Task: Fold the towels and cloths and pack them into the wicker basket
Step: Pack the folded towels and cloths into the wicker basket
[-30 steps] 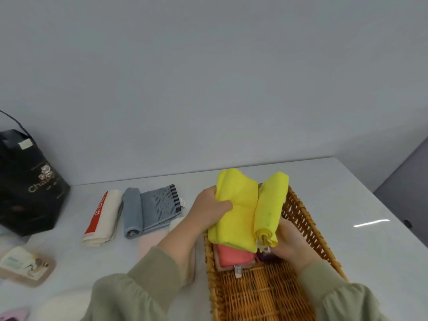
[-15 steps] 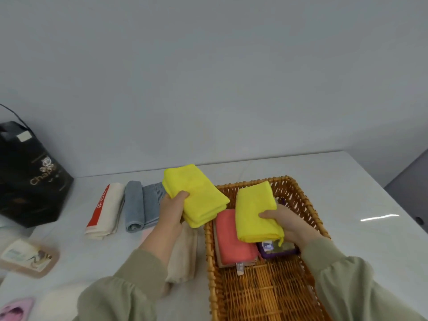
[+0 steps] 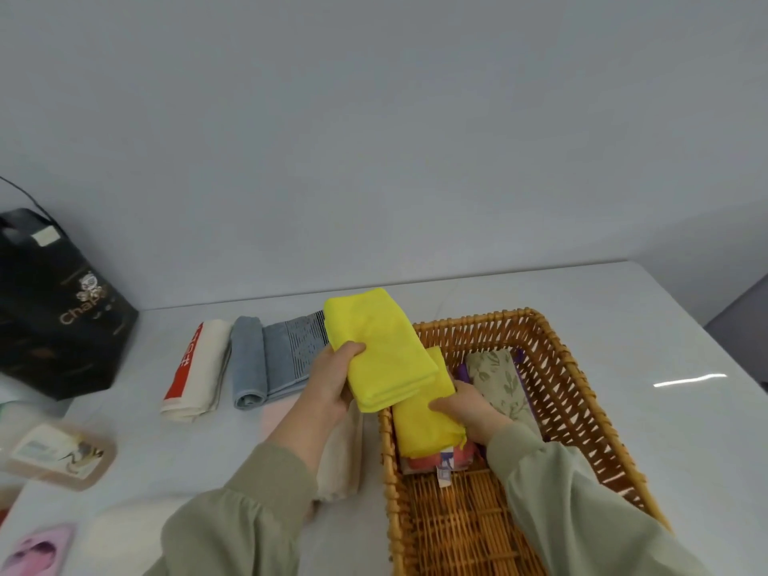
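Observation:
My left hand (image 3: 332,378) grips a folded yellow cloth (image 3: 380,347) and holds it in the air over the left rim of the wicker basket (image 3: 557,367). My right hand (image 3: 467,409) grips a second folded yellow cloth (image 3: 424,421) and holds it down inside the basket, on top of a pink folded towel (image 3: 424,461). A leaf-patterned cloth (image 3: 500,380) with a purple one under it lies beside them in the basket. The near half of the basket holds nothing.
On the table left of the basket lie a cream towel with a red band (image 3: 197,365), a rolled grey-blue towel (image 3: 270,359) and a cream cloth (image 3: 340,455) under my left arm. A black bag (image 3: 54,309) stands far left, small packets (image 3: 62,453) near it.
My right hand has lowered its yellow cloth into the basket onto the pink towel. My left hand has brought the other yellow cloth right, over the basket's left rim.

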A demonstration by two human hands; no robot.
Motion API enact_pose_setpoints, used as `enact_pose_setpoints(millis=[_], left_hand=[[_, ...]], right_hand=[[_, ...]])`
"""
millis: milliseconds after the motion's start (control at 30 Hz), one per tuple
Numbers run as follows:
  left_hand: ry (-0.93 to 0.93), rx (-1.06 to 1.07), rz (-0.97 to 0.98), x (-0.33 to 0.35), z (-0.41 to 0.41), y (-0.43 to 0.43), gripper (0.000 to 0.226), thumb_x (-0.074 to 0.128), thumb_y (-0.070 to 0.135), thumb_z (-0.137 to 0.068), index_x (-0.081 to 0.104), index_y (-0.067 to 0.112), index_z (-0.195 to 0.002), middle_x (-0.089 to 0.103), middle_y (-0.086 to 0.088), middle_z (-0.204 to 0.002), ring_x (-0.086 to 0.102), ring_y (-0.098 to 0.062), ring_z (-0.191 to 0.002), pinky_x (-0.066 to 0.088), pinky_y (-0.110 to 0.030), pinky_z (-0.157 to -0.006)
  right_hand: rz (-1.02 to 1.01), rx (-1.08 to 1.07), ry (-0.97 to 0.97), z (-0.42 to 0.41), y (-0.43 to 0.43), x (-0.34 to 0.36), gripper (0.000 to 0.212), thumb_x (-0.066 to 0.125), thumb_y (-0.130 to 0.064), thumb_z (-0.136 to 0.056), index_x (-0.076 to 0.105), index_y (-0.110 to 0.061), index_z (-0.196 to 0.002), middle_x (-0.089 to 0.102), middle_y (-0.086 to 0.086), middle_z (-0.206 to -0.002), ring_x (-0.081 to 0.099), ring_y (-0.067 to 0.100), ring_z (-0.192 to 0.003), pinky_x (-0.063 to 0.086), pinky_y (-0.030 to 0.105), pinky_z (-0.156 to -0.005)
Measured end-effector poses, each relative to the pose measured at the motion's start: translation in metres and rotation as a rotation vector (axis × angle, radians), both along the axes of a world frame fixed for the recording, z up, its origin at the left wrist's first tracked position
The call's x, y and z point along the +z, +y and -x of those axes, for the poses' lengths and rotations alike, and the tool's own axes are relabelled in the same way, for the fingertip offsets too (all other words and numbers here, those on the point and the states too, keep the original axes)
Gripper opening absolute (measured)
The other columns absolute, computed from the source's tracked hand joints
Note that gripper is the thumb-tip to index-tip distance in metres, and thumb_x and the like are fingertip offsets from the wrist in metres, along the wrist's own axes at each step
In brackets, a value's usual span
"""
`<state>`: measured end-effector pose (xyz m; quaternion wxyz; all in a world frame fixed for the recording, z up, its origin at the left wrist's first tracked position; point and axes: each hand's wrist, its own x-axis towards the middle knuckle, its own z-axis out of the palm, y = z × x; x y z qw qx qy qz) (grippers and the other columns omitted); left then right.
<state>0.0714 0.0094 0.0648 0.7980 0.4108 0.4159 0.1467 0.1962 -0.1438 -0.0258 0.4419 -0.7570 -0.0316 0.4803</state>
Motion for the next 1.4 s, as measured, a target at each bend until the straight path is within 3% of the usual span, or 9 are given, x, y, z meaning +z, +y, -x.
enact_pose_setpoints(millis=[167, 300, 400, 567, 800, 1000, 1133, 1267, 1400], left_hand=[[-0.039, -0.153, -0.046, 0.003, 0.002, -0.004, 0.030, 0.055, 0.007, -0.092, 0.056, 0.011, -0.122, 0.066, -0.010, -0.115, 0.064, -0.028, -0.100, 0.053, -0.039, -0.076], [-0.121, -0.292, 0.015, 0.011, -0.007, -0.015, 0.034, 0.056, 0.004, -0.089, 0.056, 0.010, -0.123, 0.065, -0.013, -0.118, 0.064, -0.031, -0.103, 0.053, -0.042, -0.079], [-0.095, -0.351, -0.051, 0.015, -0.023, -0.032, 0.048, 0.070, 0.005, -0.074, 0.057, 0.010, -0.119, 0.066, -0.013, -0.117, 0.065, -0.030, -0.099, 0.053, -0.042, -0.081], [0.111, -0.442, -0.408, 0.012, -0.043, -0.057, 0.038, 0.068, 0.013, -0.086, 0.051, 0.022, -0.119, 0.061, -0.006, -0.123, 0.061, -0.021, -0.099, 0.051, -0.038, -0.087], [0.398, -0.592, -0.724, -0.007, -0.039, -0.058, 0.091, 0.059, 0.015, -0.090, -0.006, 0.026, -0.152, 0.027, -0.006, -0.153, 0.044, -0.027, -0.127, 0.043, -0.035, -0.095], [0.481, -0.691, -1.542, -0.012, -0.031, -0.056, 0.066, 0.041, 0.004, -0.093, 0.015, 0.021, -0.152, 0.009, 0.000, -0.160, 0.011, -0.019, -0.146, 0.020, -0.031, -0.115], [0.775, -1.223, -1.799, -0.028, -0.029, -0.053, 0.056, 0.036, 0.027, -0.101, 0.018, 0.009, -0.151, 0.013, -0.009, -0.159, 0.005, -0.027, -0.147, 0.003, -0.045, -0.119], [0.998, -1.407, -1.892, -0.040, -0.031, -0.057, 0.065, 0.028, 0.041, -0.102, 0.005, 0.007, -0.152, 0.003, -0.011, -0.161, 0.000, -0.028, -0.148, -0.010, -0.053, -0.115], [1.036, -1.487, -1.929, -0.046, -0.037, -0.059, 0.067, 0.028, 0.049, -0.100, 0.008, 0.012, -0.153, 0.004, -0.007, -0.161, -0.001, -0.026, -0.148, -0.012, -0.059, -0.112]], right_hand=[[0.048, -0.038, -0.724, 0.016, 0.002, 0.024, 0.055, 0.057, -0.025, -0.094, 0.038, -0.007, -0.141, 0.049, 0.009, -0.138, 0.048, 0.024, -0.125, 0.041, 0.035, -0.101], [-0.403, -0.176, 0.180, 0.002, -0.014, 0.054, 0.066, 0.028, -0.058, -0.097, 0.060, -0.006, -0.122, 0.061, 0.015, -0.128, 0.055, 0.029, -0.120, 0.035, 0.046, -0.109], [-0.565, -0.190, 0.423, -0.011, -0.038, 0.078, 0.084, 0.020, -0.069, -0.092, 0.057, -0.001, -0.126, 0.060, 0.020, -0.127, 0.053, 0.036, -0.122, 0.034, 0.052, -0.108], [-0.437, -0.056, 0.092, -0.016, -0.058, 0.089, 0.039, 0.053, -0.035, -0.094, 0.055, -0.014, -0.127, 0.067, 0.003, -0.117, 0.064, 0.022, -0.107, 0.052, 0.041, -0.090], [-0.307, -0.092, -0.001, -0.007, -0.039, 0.047, 0.047, 0.063, -0.019, -0.090, 0.046, -0.013, -0.133, 0.062, 0.006, -0.118, 0.060, 0.026, -0.107, 0.048, 0.048, -0.097], [-0.204, -0.046, -0.075, 0.005, -0.016, 0.023, 0.049, 0.062, -0.021, -0.092, 0.041, -0.012, -0.135, 0.057, 0.006, -0.123, 0.057, 0.024, -0.109, 0.048, 0.043, -0.095], [0.035, 0.081, -0.458, 0.015, -0.009, 0.015, 0.070, 0.064, -0.028, -0.090, 0.025, -0.008, -0.145, 0.043, 0.012, -0.141, 0.047, 0.027, -0.124, 0.043, 0.033, -0.094], [0.221, 0.442, -1.184, 0.018, -0.016, 0.013, 0.060, 0.034, -0.035, -0.100, 0.011, -0.018, -0.153, 0.013, 0.007, -0.159, 0.018, 0.028, -0.143, 0.021, 0.041, -0.116], [0.429, 0.771, -1.080, 0.014, -0.020, -0.004, 0.079, -0.015, -0.051, -0.080, 0.001, -0.025, -0.153, 0.003, 0.001, -0.161, -0.003, 0.025, -0.148, 0.000, 0.047, -0.117]])
